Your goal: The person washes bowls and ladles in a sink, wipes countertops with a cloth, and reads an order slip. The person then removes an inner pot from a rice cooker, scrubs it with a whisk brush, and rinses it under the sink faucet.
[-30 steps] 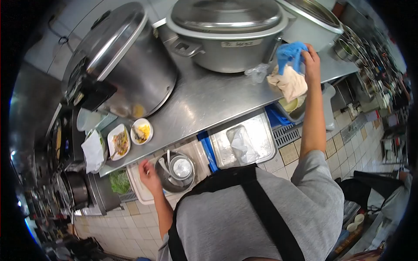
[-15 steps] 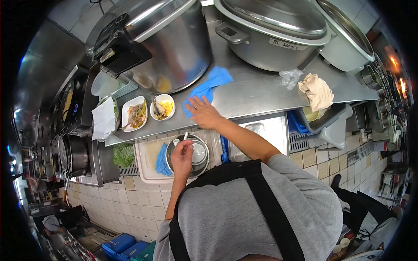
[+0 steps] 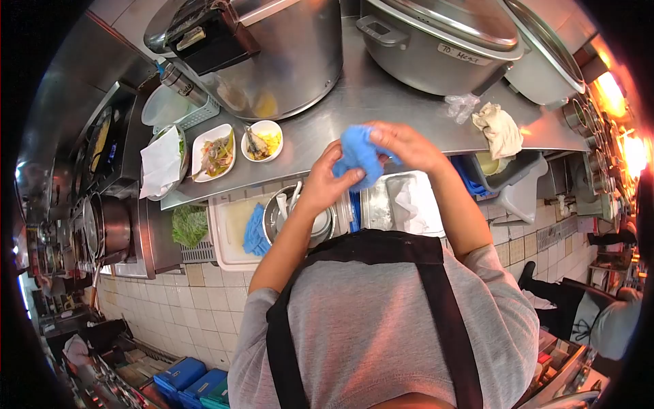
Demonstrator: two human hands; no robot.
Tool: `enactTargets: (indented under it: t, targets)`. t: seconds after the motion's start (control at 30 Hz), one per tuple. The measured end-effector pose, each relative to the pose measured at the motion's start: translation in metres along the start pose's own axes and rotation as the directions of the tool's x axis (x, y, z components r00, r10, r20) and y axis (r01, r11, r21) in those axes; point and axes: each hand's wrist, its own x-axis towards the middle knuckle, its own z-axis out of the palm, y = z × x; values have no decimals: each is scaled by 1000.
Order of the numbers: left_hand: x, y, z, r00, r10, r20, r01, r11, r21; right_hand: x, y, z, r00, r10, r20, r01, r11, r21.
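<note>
A bunched blue cloth (image 3: pixel 360 155) is held between both hands above the front edge of the steel counter (image 3: pixel 300 140). My left hand (image 3: pixel 328 178) grips its left side, thumb across the lower part. From the right, my right hand (image 3: pixel 407 144) has its fingers closed on the cloth. To the left of the hands are a white bowl (image 3: pixel 262 141) with yellow food and fish, and a white dish (image 3: pixel 213 153) of mixed food. Below my left hand, a metal bowl (image 3: pixel 274 217) with spoons is partly hidden by my forearm.
Large metal pots (image 3: pixel 436 58) line the back of the counter. A beige cloth (image 3: pixel 499 129) lies at the right, beside crumpled plastic (image 3: pixel 462 107). Another blue cloth (image 3: pixel 255 232) rests on a tray below. Flames (image 3: pixel 635 158) burn at far right, where a person (image 3: pixel 613 326) is seen.
My right hand brought the blue cloth from the right side to the left along the counter, then lifted it. My left hand rose from over the metal bowl and now grips it too.
</note>
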Motion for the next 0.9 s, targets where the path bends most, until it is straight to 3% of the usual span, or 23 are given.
enactTargets:
  t: [0.1,0.13,0.17,0.23,0.27,0.33,0.37,0.47,0.57,0.6,0.73,0.83,0.9]
  targets:
    - [10,22,-4,923,-349,162,385,837,-389,-1,-1,-25,990,37,-134,-11,981,191]
    - [11,22,-5,947,-275,164,320,823,-470,-2,3,-29,982,63,-179,-14,964,266]
    - [11,26,-4,951,-275,141,307,787,-536,-1,9,-27,974,18,-226,84,897,435]
    - [8,35,1,954,-287,92,275,702,-657,4,12,-10,942,-37,-334,276,651,707]
    - [5,35,3,948,-311,71,275,685,-675,10,21,5,916,142,-374,270,471,840]
    - [3,33,3,935,-354,26,267,653,-709,-6,61,29,972,228,-57,-36,383,923]
    - [1,29,-1,925,-379,10,275,652,-707,-14,72,37,959,259,112,-197,332,923]
    - [-16,11,-13,885,-463,-41,311,655,-689,-28,78,55,994,110,-14,-43,498,866]
    - [-27,7,-27,860,-505,-73,356,696,-623,-32,68,38,974,121,-194,-3,853,522]
    - [-27,12,-31,855,-513,-82,369,710,-600,-33,56,37,955,165,-246,-15,855,518]
    - [-23,12,-54,818,-556,-146,379,713,-591,-30,28,25,905,88,-415,54,946,318]
    - [-5,23,-55,835,-511,-204,342,772,-535,-17,20,4,861,-11,-508,110,980,166]
    - [19,21,-59,867,-473,-158,362,816,-451,-1,20,-17,831,-72,-551,130,989,67]
